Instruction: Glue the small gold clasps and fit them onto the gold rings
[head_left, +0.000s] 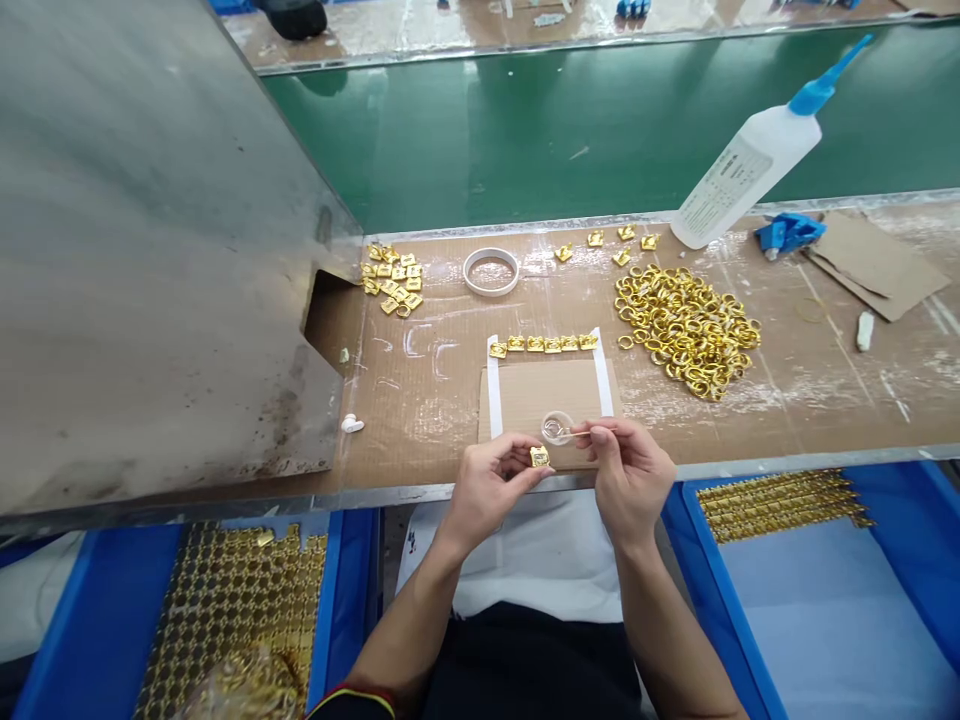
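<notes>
Between the thumb and fingers of my left hand (pixel 491 488) is a small gold square piece (pixel 539 457), held near the bench's front edge. My right hand (pixel 631 478) pinches a thin stick (pixel 579 433), whose tip reaches into a small round clear dish (pixel 556 428). The dish sits on a cardboard pad (pixel 536 390) with a white tape strip down each side. Along the pad's far edge runs a row of several gold pieces (pixel 553 344). To the right lies a heap of gold rings (pixel 686 325).
A white bottle (pixel 724 180) with a blue nozzle stands at the back right, near a blue clip-like object (pixel 789 233). A tape roll (pixel 491 272) and gold pieces (pixel 394 280) lie at left, beside a metal housing (pixel 165 250). Blue trays (pixel 919 520) flank me below the bench.
</notes>
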